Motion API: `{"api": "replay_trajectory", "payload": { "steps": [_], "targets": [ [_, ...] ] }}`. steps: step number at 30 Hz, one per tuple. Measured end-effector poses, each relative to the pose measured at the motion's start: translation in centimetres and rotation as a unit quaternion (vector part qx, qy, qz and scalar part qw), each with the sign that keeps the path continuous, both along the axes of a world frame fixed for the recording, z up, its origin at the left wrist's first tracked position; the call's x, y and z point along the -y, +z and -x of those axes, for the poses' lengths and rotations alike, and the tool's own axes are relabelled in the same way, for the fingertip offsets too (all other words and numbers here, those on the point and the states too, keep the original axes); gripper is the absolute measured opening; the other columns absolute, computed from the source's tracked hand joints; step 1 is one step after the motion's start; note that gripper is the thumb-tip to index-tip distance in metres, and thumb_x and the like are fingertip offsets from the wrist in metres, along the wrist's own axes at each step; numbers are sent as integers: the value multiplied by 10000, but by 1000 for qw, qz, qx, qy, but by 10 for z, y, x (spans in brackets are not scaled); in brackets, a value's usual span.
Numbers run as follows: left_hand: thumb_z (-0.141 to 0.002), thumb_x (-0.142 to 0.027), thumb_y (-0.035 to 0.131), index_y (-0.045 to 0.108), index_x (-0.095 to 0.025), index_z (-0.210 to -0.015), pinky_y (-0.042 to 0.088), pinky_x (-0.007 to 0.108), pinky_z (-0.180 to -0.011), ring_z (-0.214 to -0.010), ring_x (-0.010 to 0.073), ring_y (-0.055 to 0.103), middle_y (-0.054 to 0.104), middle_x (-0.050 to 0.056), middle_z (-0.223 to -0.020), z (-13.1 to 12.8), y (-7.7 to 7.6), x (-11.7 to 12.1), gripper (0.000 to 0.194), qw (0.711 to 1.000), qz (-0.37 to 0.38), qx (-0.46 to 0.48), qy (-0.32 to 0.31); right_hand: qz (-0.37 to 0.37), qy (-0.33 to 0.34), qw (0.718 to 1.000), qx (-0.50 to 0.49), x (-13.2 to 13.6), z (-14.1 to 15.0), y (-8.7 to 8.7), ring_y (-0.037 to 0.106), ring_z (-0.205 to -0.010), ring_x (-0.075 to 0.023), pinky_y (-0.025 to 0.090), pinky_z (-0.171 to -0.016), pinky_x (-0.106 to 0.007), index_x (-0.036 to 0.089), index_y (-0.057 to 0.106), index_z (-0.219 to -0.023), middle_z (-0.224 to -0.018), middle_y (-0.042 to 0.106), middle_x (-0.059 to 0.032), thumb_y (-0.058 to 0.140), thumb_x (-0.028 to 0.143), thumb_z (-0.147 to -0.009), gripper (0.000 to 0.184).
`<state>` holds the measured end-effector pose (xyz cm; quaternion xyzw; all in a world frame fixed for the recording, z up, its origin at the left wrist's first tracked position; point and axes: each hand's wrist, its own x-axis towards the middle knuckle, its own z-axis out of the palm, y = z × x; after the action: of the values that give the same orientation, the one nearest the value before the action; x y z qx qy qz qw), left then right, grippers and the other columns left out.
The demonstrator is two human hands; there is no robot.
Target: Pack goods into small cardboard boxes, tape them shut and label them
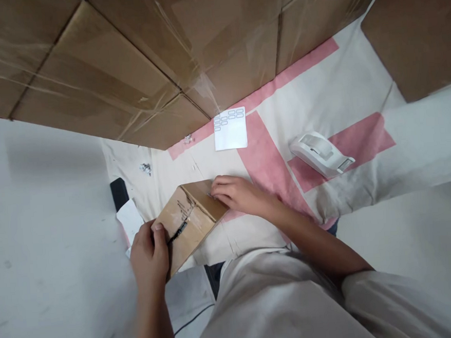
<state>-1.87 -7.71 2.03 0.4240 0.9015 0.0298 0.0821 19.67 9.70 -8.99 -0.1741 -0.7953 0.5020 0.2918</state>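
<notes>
A small cardboard box (pixel 192 220) is tilted above the cloth-covered table, with dark handwriting on its upper face and a black mark or cord-like strip across it. My left hand (pixel 151 251) grips the box's near left end, thumb lying on top. At the right end my right hand (pixel 233 193) has its fingers pressed together against the side face. Something small and shiny shows at those fingertips, too small to name. Beyond the box lies a white sheet of labels (pixel 230 129), some rows of outlined labels still on it.
Large taped cardboard boxes (pixel 237 60) wall off the back. To the right a white tape dispenser (pixel 320 153) rests on pink tape strips (pixel 267 156). Crumpled bits (pixel 145 168), a black object (pixel 119 194) and a paper (pixel 131 220) lie left. Another carton (pixel 420 32) stands far right.
</notes>
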Motion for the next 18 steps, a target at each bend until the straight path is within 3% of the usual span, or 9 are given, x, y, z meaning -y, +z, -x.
{"api": "replay_trajectory", "payload": {
  "steps": [5,11,13,16,18],
  "targets": [
    [-1034,-497,344,616,-225,-998,395,322,-743,-907,230,599,678,54,-953,0,1,1,386,1000,-2,0,-7,22,-5,1000,-17,-2,0,-4,667,-965,-177,507,-861,-297,194,749,-1003,-1094,692,-71,580,151,-994,175],
    [-1032,-488,353,613,-224,-971,389,317,-735,-883,227,598,669,49,-907,1,1,1,375,1000,-1,2,-10,33,9,999,-38,-3,-2,-3,661,-998,-176,506,-889,-305,200,725,-1019,-1115,686,-64,492,192,-1038,234],
    [-1032,-486,353,616,-224,-975,390,318,-735,-887,228,600,673,51,-915,1,1,1,376,1000,-1,3,-9,86,-47,992,-80,-11,-13,-1,663,-1003,-172,513,-892,-303,210,713,-1012,-1086,691,-48,481,253,-1052,239],
    [-1029,-492,359,625,-226,-986,392,320,-736,-897,230,604,682,54,-940,2,1,1,379,1000,-2,3,-4,168,-212,954,-131,-27,-35,1,662,-954,-165,528,-875,-310,226,690,-1039,-1055,690,-39,459,349,-1067,263],
    [-1030,-496,357,630,-230,-993,393,320,-736,-896,228,605,687,52,-952,2,1,1,383,1000,0,9,-4,190,-252,940,-133,-32,-45,1,665,-950,-171,534,-888,-328,237,681,-1086,-1082,693,-45,461,411,-1064,281]
  ]
}}
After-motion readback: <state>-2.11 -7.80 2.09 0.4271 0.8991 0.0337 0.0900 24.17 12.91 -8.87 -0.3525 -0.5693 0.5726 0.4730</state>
